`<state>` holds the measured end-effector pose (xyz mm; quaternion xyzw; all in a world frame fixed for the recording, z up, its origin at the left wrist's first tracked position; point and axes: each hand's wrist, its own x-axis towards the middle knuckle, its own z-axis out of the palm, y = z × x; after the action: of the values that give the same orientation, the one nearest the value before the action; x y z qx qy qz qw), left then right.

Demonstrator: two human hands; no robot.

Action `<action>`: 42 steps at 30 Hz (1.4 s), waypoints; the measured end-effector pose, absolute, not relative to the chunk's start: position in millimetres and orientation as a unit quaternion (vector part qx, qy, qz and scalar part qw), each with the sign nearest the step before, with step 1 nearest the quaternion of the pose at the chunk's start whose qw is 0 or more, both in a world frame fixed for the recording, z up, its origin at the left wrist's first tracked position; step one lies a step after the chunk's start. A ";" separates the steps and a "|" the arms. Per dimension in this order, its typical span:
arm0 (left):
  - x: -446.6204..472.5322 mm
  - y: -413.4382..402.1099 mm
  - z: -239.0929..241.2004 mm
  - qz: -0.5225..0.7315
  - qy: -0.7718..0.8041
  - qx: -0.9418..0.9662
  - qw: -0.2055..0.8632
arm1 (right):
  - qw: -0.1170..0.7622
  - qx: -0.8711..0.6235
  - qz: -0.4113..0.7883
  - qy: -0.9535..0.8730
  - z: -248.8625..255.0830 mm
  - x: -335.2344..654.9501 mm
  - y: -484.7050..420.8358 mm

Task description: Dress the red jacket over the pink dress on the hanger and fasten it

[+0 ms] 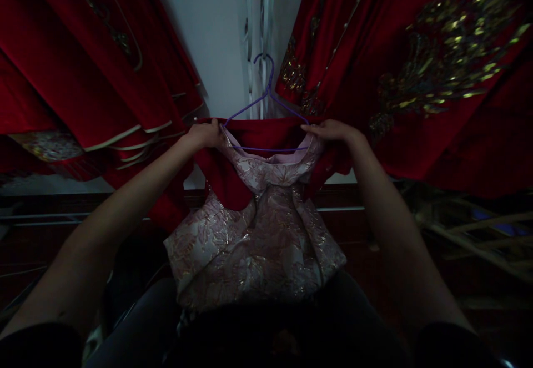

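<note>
A pale pink brocade dress (258, 240) hangs on a purple wire hanger (266, 104), whose hook rests on a white rail (260, 24). A dark red garment (227, 176) is draped over the hanger's shoulders, on top of the dress. My left hand (204, 134) is closed on the red cloth at the hanger's left shoulder. On the right shoulder, my right hand (331, 130) lies on the red cloth with fingers curled over its edge.
Red embroidered garments (437, 68) with gold sequins hang to the right, and more red garments with pale trim (91, 79) hang to the left. A white wall (208, 24) is behind. Below it is a dark floor, with pale rods (478, 235) at the right.
</note>
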<state>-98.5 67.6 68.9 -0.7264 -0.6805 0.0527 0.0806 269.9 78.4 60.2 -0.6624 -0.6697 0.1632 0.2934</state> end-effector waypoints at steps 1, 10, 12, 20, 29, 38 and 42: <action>-101.6 66.6 71.6 0.046 -0.678 -0.732 0.060 | 0.290 -0.631 0.204 -0.690 62.8 279.0 74.1; -117.8 44.3 61.5 -0.036 -0.620 -0.772 0.136 | 0.484 -0.516 0.180 -0.684 39.9 292.8 47.8; -117.2 39.5 59.6 -0.040 -0.623 -0.760 0.182 | 0.512 -0.514 0.132 -0.675 32.9 287.2 49.7; -137.4 45.5 48.5 -0.009 -0.632 -0.744 0.218 | 0.576 -0.552 0.039 -0.602 5.9 295.1 64.8; -154.8 28.5 1.1 0.025 -0.548 -0.821 0.161 | 0.485 -0.622 0.308 -0.532 -51.3 295.2 29.5; -51.4 33.9 7.5 -0.161 -0.295 -0.923 0.189 | 0.546 -0.554 0.279 -0.563 -34.0 263.6 -2.7; -15.1 48.1 -13.1 -0.194 -0.287 -0.919 0.190 | 0.562 -0.535 0.282 -0.564 -38.4 261.6 -9.4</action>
<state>-15.1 48.1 -13.1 -0.9186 -0.2871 -0.1938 0.1901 261.6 -9.4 -38.4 -0.5353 -0.5640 0.2820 0.5620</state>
